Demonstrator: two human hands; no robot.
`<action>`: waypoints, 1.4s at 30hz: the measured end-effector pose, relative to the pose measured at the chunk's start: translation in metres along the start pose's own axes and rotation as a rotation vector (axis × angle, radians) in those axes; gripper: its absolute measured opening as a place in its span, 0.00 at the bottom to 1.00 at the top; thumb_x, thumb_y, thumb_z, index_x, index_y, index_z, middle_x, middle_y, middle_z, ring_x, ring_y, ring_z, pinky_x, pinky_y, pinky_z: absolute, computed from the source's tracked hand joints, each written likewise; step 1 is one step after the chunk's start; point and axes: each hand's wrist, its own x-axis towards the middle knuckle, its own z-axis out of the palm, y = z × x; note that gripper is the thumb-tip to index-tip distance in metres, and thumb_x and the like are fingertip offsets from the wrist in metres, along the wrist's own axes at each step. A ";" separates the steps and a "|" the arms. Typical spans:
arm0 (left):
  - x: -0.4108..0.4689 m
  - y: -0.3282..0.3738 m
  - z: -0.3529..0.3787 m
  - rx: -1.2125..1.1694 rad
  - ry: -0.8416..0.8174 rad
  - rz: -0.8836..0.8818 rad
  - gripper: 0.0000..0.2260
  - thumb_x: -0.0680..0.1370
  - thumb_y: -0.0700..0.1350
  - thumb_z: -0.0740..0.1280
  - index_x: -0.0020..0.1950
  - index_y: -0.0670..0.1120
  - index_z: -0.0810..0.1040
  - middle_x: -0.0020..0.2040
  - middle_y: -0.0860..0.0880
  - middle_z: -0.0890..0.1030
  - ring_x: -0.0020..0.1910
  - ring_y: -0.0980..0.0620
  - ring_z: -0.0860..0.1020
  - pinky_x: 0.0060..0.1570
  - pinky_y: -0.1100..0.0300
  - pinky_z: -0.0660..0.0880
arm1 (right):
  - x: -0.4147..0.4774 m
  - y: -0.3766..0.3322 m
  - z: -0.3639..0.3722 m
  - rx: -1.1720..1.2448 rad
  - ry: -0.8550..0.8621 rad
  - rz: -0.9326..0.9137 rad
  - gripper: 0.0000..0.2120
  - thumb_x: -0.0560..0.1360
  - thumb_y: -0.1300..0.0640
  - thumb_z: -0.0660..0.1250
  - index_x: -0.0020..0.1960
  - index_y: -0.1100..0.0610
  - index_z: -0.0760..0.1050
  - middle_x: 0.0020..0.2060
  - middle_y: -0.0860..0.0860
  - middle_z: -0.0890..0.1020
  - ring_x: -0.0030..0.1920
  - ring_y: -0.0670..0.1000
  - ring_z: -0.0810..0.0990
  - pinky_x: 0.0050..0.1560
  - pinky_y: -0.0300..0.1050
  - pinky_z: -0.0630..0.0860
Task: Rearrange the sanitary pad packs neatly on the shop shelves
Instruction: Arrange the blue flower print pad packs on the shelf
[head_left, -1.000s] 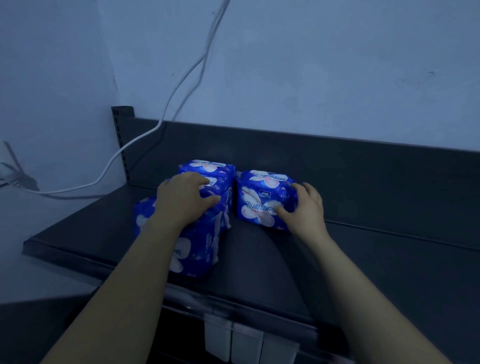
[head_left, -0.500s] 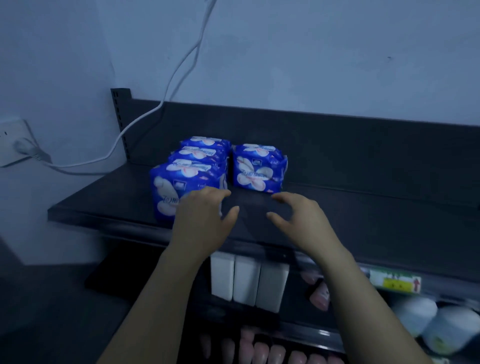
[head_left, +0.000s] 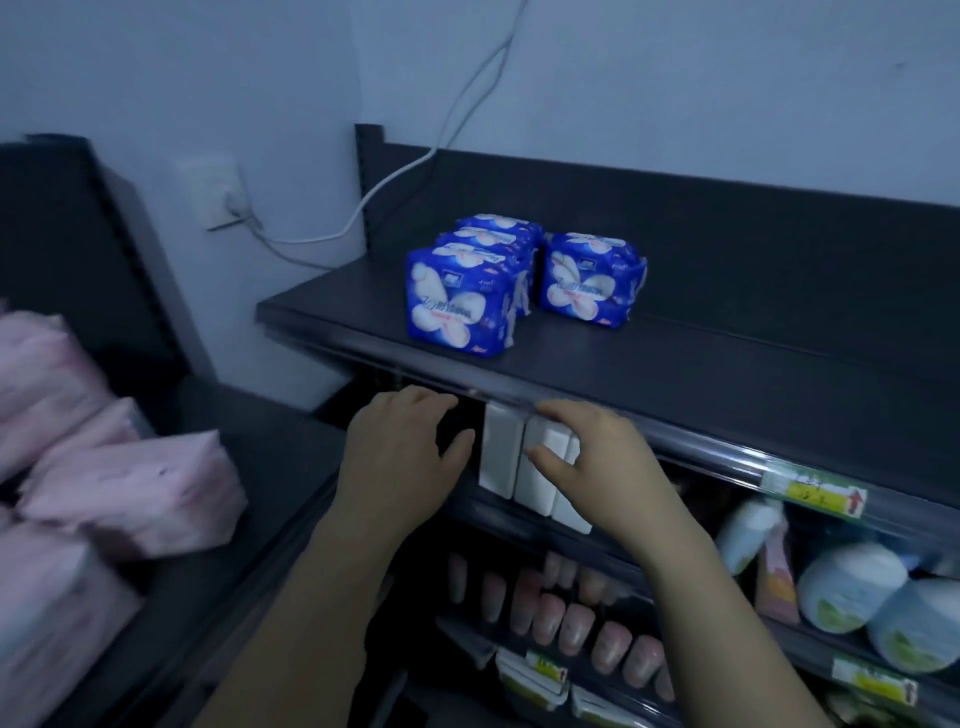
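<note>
Head view: white lettering and a small dark logo patch are seen on the blue pad packs, but nothing can be read; white petal shapes are printed on the fronts. A yellow price tag with a red arrow is fixed on the shelf rail at right; its text is too blurred to read. Four blue packs are stood on the top shelf: three in a row front to back at left, and a lone pack just beside the row at right, with a small gap between. The left hand is held open below the shelf edge, fingers loosely spread, nothing gripped. The right hand is likewise open, thumb apart from fingers, held in front of the white packs on the shelf beneath; contact with them cannot be told. The hands are near each other, not touching. Pink packs are piled at far left, blurred.
</note>
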 end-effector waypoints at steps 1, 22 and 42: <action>-0.011 -0.001 -0.004 0.024 -0.004 -0.035 0.16 0.73 0.53 0.70 0.56 0.46 0.82 0.52 0.46 0.82 0.50 0.42 0.80 0.50 0.48 0.77 | -0.005 -0.004 0.002 0.010 -0.009 -0.031 0.22 0.76 0.47 0.67 0.69 0.50 0.71 0.64 0.49 0.77 0.64 0.51 0.73 0.63 0.44 0.67; -0.374 0.042 -0.182 0.429 0.235 -0.834 0.24 0.71 0.60 0.57 0.56 0.49 0.82 0.52 0.48 0.82 0.49 0.41 0.79 0.50 0.49 0.77 | -0.214 -0.187 0.035 0.346 -0.384 -0.822 0.19 0.73 0.50 0.69 0.59 0.60 0.79 0.50 0.55 0.83 0.51 0.58 0.81 0.53 0.51 0.77; -0.742 0.071 -0.428 0.700 0.408 -1.348 0.19 0.77 0.56 0.66 0.65 0.50 0.76 0.60 0.51 0.78 0.58 0.45 0.74 0.56 0.51 0.73 | -0.528 -0.491 0.041 0.534 -0.634 -1.266 0.22 0.76 0.46 0.66 0.69 0.47 0.70 0.63 0.47 0.76 0.65 0.49 0.70 0.66 0.46 0.67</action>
